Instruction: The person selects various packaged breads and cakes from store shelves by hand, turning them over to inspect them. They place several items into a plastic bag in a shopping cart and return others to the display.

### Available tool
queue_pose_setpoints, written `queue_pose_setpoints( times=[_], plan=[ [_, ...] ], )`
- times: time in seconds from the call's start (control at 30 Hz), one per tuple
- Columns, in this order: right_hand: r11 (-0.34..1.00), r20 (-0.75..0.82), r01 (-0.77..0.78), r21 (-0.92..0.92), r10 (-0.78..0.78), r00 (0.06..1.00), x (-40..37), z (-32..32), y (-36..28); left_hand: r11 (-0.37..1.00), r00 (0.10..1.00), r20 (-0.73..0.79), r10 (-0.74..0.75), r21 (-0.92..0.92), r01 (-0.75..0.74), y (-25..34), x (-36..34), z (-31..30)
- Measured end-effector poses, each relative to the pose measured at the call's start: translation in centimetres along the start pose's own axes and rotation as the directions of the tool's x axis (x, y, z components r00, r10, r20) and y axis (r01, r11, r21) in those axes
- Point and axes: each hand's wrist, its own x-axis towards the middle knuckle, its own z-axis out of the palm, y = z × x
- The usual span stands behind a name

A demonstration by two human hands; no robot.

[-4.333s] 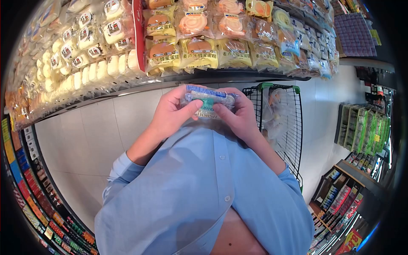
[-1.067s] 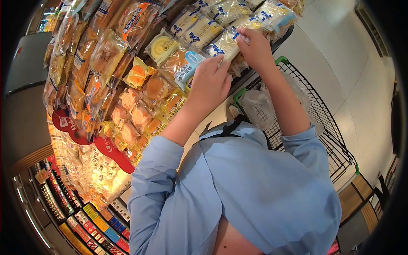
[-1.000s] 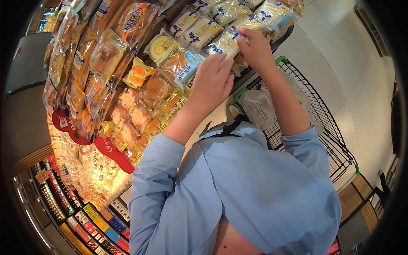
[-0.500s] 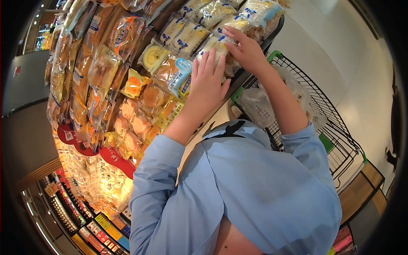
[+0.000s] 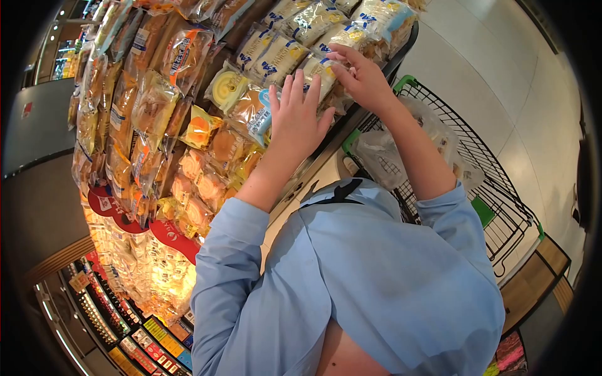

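Watching remotely, I see my left hand (image 5: 297,121) empty, spread near packaged cake (image 5: 248,106). Beside it, my right hand (image 5: 366,83) is half-curled; its hold I cannot tell.

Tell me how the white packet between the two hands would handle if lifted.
The white packet would probably squash, as its film looks thin and creased. Its sheen suggests slipperiness. Looking flattish, it seems unlikely to roll.

Hands: left (image 5: 297,119) spread, right (image 5: 365,83) half-curled, both over wrapped bread (image 5: 318,67); wire cart (image 5: 475,145) near right forearm (image 5: 421,147), plastic bags (image 5: 382,155) inside
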Motion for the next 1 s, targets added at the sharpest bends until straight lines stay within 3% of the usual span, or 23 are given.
queue_pose_setpoints(
  times=[0.1, 0.2, 0.3, 0.37, 0.43, 0.57, 0.6, 0.63, 0.67, 0.73, 0.77, 0.83, 0.87, 0.93, 1.0],
  plan=[
    [0.999, 0.025, 0.034, 0.022, -0.034, 0.999, 0.0, 0.2, 0.0, 1.0, 1.0, 0.019, -0.007, 0.017, 0.007, 0.2, -0.2, 0.3],
    [0.998, 0.027, -0.048, 0.033, 0.047, 0.999, -0.4, -0.2, -1.3, 0.999, 1.0, 0.01, 0.002, 0.037, -0.003, 0.3, -0.4, 0.4],
    [0.992, -0.053, -0.074, 0.104, 0.08, 0.995, -1.2, -0.2, -1.7, 0.999, 1.0, 0.014, 0.012, 0.03, -0.012, 0.7, -0.7, -0.4],
    [0.929, -0.204, -0.018, 0.371, 0.1, 0.974, -2.2, 0.1, -0.9, 1.0, 1.0, 0.02, 0.017, 0.008, -0.017, 1.2, -1.2, -1.3],
    [0.917, -0.182, -0.076, 0.392, 0.158, 0.971, -4.1, -0.5, -0.7, 0.932, 0.981, -0.033, 0.193, -0.306, -0.193, 1.6, -2.1, -2.0],
    [0.887, -0.088, -0.261, 0.382, 0.316, 0.945, -9.0, -1.4, 1.3, 0.827, 0.969, -0.032, 0.244, -0.516, -0.225, 2.4, -5.5, -3.0],
    [0.891, -0.095, -0.257, 0.375, 0.313, 0.945, -10.6, -1.6, 2.5, 0.772, 0.977, 0.055, 0.204, -0.624, -0.126, 2.3, -6.7, -2.8],
    [0.9, -0.026, -0.342, 0.271, 0.362, 0.932, -12.1, -1.7, 3.9, 0.702, 0.974, 0.145, 0.175, -0.712, -0.02, 2.1, -7.9, -2.6],
    [0.896, 0.037, -0.414, 0.159, 0.413, 0.91, -13.5, -1.8, 5.0, 0.699, 0.975, 0.133, 0.18, -0.715, -0.032, 1.9, -9.0, -2.7],
    [0.86, 0.076, -0.423, -0.285, 0.46, 0.884, -16.6, -2.1, 5.5, 0.684, 0.964, 0.242, 0.112, -0.722, 0.102, 1.1, -11.1, -2.9],
    [0.805, 0.186, -0.43, -0.409, 0.535, 0.824, -18.5, -2.3, 6.4, 0.683, 0.967, 0.227, 0.119, -0.726, 0.087, 0.7, -12.2, -2.9],
    [0.673, 0.293, -0.384, -0.633, 0.667, 0.685, -22.3, -2.3, 7.7, 0.592, 0.934, 0.357, -0.02, -0.749, 0.298, -0.3, -14.5, -2.7],
    [0.595, 0.296, -0.342, -0.727, 0.721, 0.627, -24.2, -2.0, 7.8, 0.591, 0.94, 0.34, -0.017, -0.755, 0.284, -1.0, -15.8, -2.3],
    [0.549, 0.243, -0.359, -0.755, 0.742, 0.625, -28.0, -0.8, 9.2, 0.507, 0.939, 0.327, -0.103, -0.795, 0.333, -2.0, -18.3, -1.6],
    [0.482, 0.211, -0.42, -0.769, 0.812, 0.545, -31.3, 0.9, 11.4, 0.469, 0.939, 0.313, -0.142, -0.814, 0.342, -2.2, -20.0, -2.0]
  ],
)
